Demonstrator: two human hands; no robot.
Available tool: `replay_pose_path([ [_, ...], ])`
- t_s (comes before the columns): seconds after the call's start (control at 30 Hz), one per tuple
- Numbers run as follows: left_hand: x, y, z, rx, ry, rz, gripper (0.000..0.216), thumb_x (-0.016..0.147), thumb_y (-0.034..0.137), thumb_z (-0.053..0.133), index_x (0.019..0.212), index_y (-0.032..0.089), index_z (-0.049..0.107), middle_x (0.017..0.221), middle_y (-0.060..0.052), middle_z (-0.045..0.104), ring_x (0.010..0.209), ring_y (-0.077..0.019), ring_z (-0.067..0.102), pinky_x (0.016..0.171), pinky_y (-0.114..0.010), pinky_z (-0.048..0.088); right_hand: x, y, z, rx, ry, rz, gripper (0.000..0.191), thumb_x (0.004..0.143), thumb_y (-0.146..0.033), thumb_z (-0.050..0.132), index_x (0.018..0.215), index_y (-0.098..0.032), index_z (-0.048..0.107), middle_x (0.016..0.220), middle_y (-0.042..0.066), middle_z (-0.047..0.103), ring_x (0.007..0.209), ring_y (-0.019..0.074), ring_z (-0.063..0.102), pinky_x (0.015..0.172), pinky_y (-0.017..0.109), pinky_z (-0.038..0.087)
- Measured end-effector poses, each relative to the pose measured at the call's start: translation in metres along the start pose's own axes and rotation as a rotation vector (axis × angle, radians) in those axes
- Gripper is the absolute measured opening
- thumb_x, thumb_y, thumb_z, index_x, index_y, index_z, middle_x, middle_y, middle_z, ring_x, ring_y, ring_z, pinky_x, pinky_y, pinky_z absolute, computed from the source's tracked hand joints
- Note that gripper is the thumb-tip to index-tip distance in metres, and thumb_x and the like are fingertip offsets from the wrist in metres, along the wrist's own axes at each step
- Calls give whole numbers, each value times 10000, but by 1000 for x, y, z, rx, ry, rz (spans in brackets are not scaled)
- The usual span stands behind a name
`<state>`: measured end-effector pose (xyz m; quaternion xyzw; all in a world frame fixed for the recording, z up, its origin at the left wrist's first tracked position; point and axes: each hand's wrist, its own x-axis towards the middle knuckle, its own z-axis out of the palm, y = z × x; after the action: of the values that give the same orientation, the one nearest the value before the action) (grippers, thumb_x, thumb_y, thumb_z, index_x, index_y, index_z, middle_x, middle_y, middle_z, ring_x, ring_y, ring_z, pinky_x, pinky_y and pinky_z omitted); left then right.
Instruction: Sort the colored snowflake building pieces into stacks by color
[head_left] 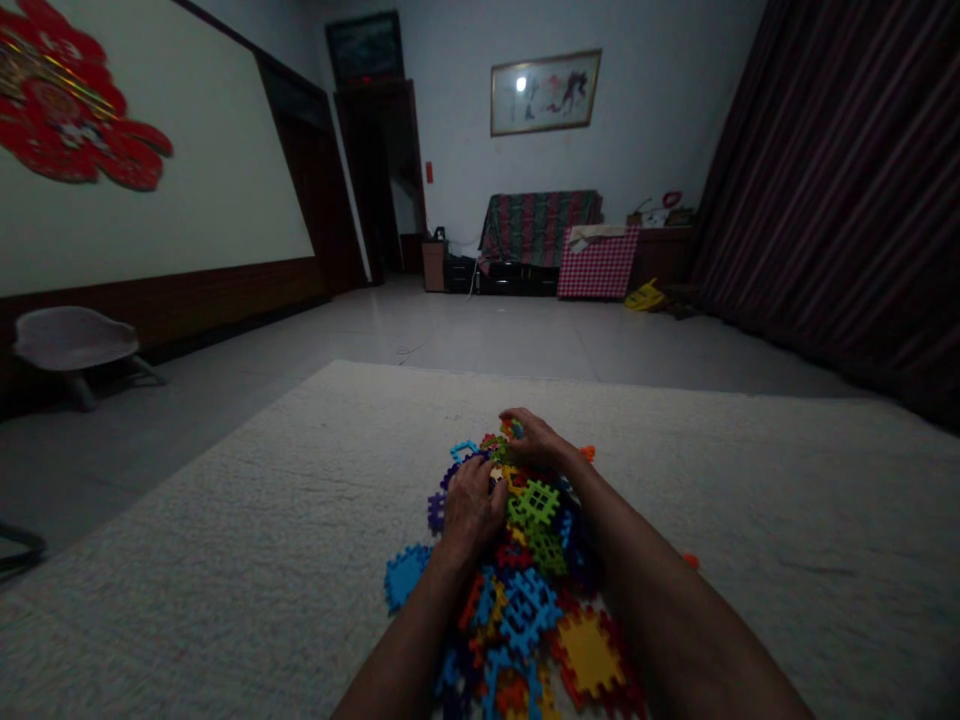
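On the pale mat (262, 500), your toothed plastic pieces (531, 608) lie heaped in front of you, colours mixed. Right hand (535, 442) curls round 1 small piece (513, 428) at the far end; left hand (472, 508) rests on the pile, can't tell if gripping. Nothing looks finished; can't tell if any are joined.

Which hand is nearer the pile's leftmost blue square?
Left. The left hand is beyond the blue square and to its right; the right hand is farther both ways.
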<state>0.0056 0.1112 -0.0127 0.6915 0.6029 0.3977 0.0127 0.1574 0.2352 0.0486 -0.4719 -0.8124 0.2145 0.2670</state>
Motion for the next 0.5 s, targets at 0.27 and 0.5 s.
replay_pose_path([
  [0.27,1,2,-3,25,-9,32,289,927,255,549,1144,179,724,1272,-140,698,1228,-272,630,1118,-445,495,-17,8,-20,728,114,71,512,764,-391,698,1247,-239,621,1366,113,664,1160,240,659,944,413,548],
  [0.5,2,0,-1,19,-5,66,266,932,245,540,1100,186,738,1224,-131,719,1211,-270,638,1107,-452,500,-44,52,-52,204,434,241,502,642,-249,631,1133,-174,700,1100,96,710,992,243,653,945,417,526],
])
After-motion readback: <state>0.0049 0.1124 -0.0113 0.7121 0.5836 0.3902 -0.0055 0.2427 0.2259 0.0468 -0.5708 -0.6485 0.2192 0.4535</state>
